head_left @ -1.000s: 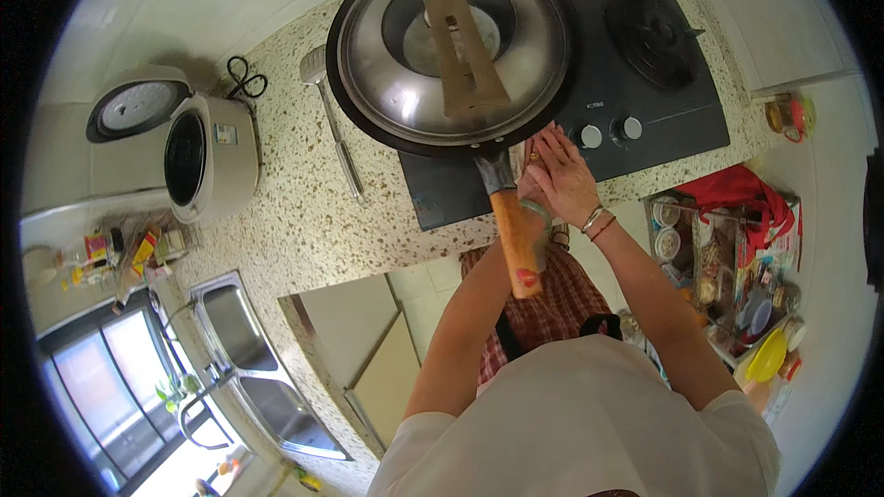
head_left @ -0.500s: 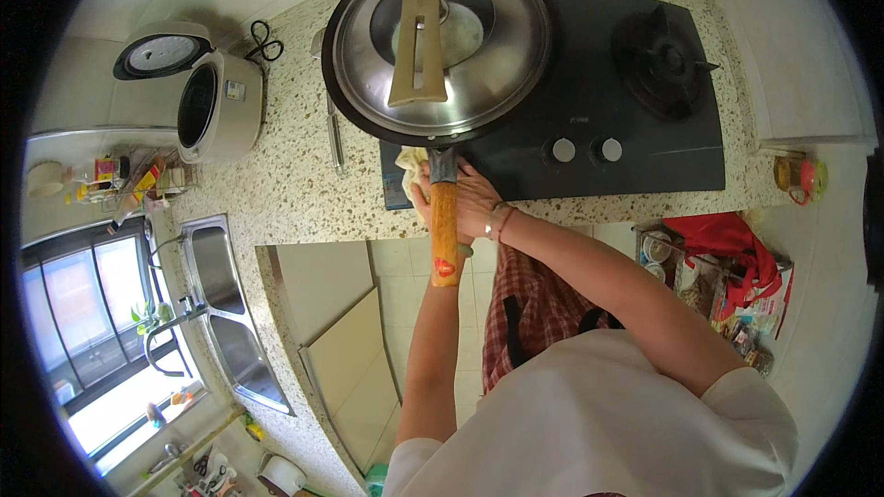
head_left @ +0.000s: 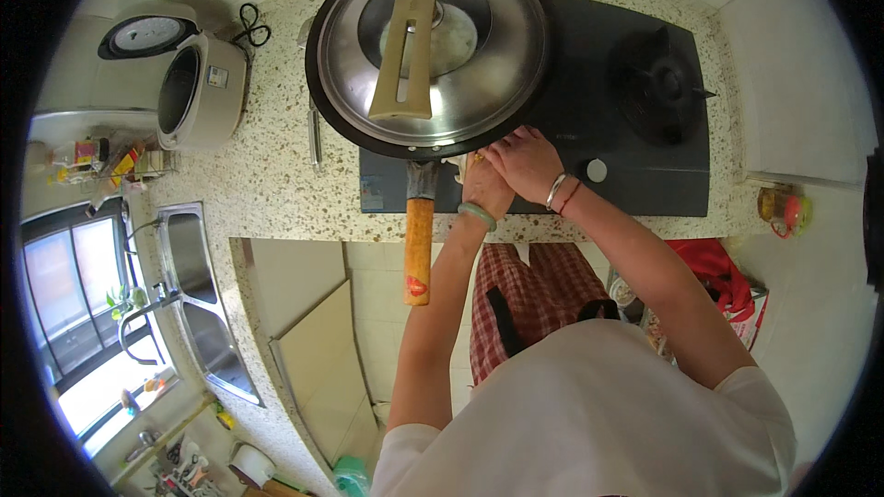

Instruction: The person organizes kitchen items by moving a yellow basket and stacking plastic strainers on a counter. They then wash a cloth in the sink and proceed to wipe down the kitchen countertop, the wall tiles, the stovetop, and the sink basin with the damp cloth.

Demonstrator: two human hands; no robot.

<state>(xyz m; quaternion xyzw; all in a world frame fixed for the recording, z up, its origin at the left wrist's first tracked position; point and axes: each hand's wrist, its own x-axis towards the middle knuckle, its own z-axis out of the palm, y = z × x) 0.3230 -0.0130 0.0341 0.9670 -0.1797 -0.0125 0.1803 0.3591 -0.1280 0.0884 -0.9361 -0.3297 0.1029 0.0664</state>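
Observation:
Both my hands are close together on the front of the black gas cooktop point(head_left: 645, 189), just under the rim of a large wok. My left hand point(head_left: 488, 189) is on a pale cloth point(head_left: 456, 167), closed about it; its fingertips are partly hidden. Lying over and beside it, my right hand point(head_left: 529, 164) has its fingers stretched toward the wok and covers the left control knob. Above them sits the wok point(head_left: 318, 83) under a steel-and-glass lid point(head_left: 345, 83) with a tall beige handle point(head_left: 402, 55). Its wooden handle point(head_left: 418, 244) sticks out over the counter edge, left of my wrists.
The right control knob point(head_left: 597, 170) is beside my right hand. Farther right is a bare burner point(head_left: 668, 83). An open rice cooker point(head_left: 207, 92) stands on the speckled counter point(head_left: 276, 129) at left, beyond a double sink point(head_left: 216, 350). Jars point(head_left: 781, 210) sit at the right wall.
My hands and the cloth have moved right along the cooktop, from behind the wok handle to the left knob. The whole view has shifted slightly.

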